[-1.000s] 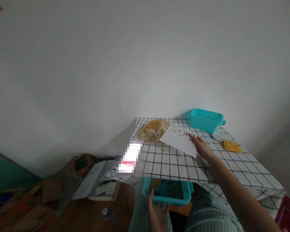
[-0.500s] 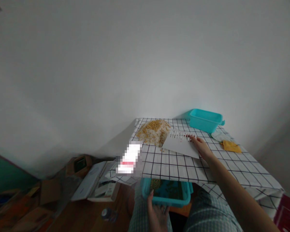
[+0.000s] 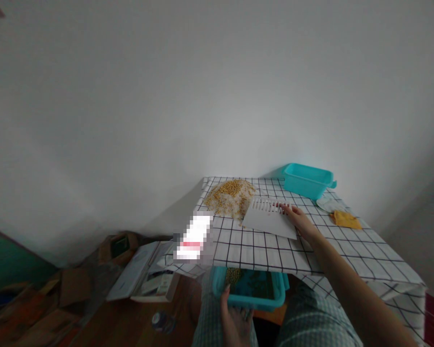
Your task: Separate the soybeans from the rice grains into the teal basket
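Note:
My right hand [image 3: 299, 220] reaches across the checked tablecloth [image 3: 260, 246] and grips the right edge of a white slotted card [image 3: 267, 219], which lies low against the table beside a pile of yellow beans [image 3: 230, 194]. My left hand [image 3: 235, 322] is down on my lap, fingers curled on the near rim of a teal tub [image 3: 249, 289] that sits under the table edge and has beans inside.
A second teal tub [image 3: 307, 179] stands at the far right of the table, with a pale cloth [image 3: 331, 204] and a yellow cloth [image 3: 346, 220] beside it. Cardboard boxes [image 3: 72, 284] and papers [image 3: 144, 277] lie on the floor at left. A white wall rises behind.
My right hand has lowered the slotted card from a tilted pose until it lies nearly flat, shifting slightly left toward the beans. My left hand has not moved.

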A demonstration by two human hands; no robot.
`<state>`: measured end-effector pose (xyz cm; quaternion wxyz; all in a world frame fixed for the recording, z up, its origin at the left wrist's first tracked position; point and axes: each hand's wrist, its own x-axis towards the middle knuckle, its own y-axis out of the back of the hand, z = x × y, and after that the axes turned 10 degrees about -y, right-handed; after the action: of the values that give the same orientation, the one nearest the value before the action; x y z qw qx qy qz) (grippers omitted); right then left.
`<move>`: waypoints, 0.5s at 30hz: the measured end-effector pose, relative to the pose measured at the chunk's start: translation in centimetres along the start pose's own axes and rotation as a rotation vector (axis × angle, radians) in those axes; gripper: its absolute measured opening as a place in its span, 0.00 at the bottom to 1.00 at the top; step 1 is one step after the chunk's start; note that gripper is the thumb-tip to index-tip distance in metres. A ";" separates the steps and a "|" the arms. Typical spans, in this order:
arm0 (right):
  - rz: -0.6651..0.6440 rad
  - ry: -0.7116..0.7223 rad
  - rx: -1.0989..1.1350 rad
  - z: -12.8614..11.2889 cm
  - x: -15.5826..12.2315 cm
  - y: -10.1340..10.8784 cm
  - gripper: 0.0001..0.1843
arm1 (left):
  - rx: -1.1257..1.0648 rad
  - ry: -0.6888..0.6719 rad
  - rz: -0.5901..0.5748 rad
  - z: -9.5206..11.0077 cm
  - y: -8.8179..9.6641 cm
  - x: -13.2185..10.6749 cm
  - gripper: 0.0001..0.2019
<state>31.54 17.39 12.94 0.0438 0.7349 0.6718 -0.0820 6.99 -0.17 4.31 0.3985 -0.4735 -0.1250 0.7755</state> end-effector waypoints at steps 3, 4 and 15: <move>0.007 -0.012 -0.005 -0.2 -0.3 -0.3 0.20 | 0.005 0.001 -0.004 0.1 0.0 -0.1 0.26; 0.000 -0.009 -0.007 -0.3 -0.4 -0.3 0.20 | 0.009 0.003 0.000 0.2 0.0 -0.1 0.26; -0.062 0.009 0.009 -0.5 -0.7 -0.6 0.19 | -0.009 0.016 0.002 0.3 -0.5 -0.7 0.26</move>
<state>30.97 16.87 13.59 0.0347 0.7144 0.6939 -0.0830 7.15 -0.29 5.25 0.3966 -0.4817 -0.1247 0.7714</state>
